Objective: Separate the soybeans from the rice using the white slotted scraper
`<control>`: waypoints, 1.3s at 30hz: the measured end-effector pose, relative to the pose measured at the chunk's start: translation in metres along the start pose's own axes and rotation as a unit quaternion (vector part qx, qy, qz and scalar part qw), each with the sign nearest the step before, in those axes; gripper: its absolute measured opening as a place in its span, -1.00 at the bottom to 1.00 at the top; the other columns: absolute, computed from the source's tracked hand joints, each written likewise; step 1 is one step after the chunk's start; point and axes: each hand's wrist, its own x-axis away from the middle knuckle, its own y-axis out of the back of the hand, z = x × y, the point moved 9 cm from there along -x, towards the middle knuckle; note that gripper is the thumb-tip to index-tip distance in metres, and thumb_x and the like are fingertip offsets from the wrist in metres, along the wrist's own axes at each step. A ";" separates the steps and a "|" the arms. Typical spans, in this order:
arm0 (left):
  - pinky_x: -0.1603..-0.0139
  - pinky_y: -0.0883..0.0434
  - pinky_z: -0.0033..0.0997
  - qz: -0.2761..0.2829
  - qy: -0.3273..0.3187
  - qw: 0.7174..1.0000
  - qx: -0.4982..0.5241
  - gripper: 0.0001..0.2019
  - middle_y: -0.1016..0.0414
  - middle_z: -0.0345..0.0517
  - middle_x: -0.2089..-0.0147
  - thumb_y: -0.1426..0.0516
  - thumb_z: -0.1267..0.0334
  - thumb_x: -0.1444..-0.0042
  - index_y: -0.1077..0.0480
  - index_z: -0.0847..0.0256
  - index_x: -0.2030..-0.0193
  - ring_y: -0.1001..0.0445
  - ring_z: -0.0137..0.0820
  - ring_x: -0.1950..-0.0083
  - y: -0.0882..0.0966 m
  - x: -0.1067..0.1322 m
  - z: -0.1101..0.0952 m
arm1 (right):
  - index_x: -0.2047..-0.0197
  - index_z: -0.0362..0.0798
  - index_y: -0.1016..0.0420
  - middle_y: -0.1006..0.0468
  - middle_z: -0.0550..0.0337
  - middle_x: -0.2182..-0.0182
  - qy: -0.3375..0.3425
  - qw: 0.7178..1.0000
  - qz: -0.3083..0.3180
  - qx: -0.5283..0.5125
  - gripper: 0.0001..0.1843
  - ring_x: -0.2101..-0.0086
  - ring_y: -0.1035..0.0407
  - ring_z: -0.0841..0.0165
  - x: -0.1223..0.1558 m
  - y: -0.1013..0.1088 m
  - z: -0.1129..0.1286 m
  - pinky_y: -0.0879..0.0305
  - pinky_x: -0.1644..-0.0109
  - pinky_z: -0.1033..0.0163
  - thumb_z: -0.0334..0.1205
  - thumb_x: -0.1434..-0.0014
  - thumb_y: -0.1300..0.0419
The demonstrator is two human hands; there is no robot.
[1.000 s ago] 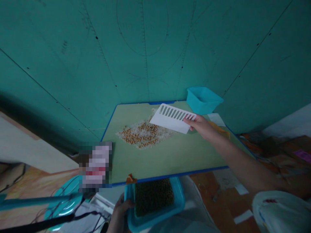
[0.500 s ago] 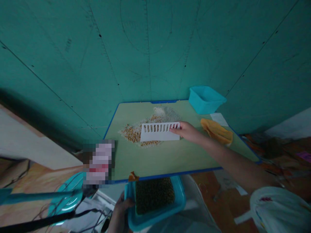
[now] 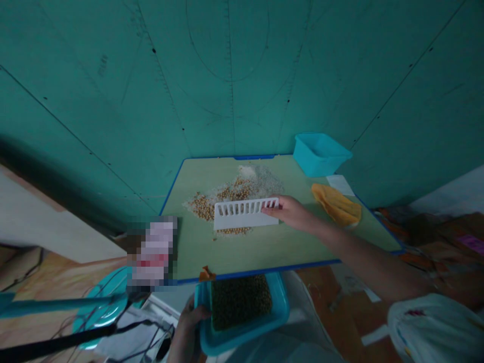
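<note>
My right hand [image 3: 289,210] grips the right end of a white slotted scraper [image 3: 245,214], held on edge on a pale green board [image 3: 264,247]. Tan beans mixed with white grains [image 3: 227,194] lie in a pile behind and under the scraper. My left hand [image 3: 188,330] holds the left rim of a blue tray [image 3: 280,310] full of dark grains, kept just below the board's near edge.
A second blue tub [image 3: 319,154] stands at the board's far right corner. An orange cloth [image 3: 336,204] and a white slip [image 3: 340,184] lie right of my hand. Teal panels rise behind the board. Cables and a blue round object [image 3: 98,307] sit lower left.
The scraper came down from a raised, tilted hold at the right onto the pile, then slid toward me and left, dragging beans. The left hand and tray stayed put.
</note>
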 end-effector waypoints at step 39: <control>0.48 -0.46 -0.28 0.030 0.004 0.999 0.022 -0.76 -0.51 -0.18 0.68 -0.18 0.48 0.43 -0.52 0.23 0.50 -0.53 -0.18 0.52 -0.006 0.008 -0.015 | 0.25 -0.10 -0.48 -0.55 0.11 0.35 0.003 1.000 0.020 -0.023 -0.70 0.35 -0.39 0.33 0.029 -0.015 0.007 -0.30 0.28 0.24 -0.03 -0.09 -0.15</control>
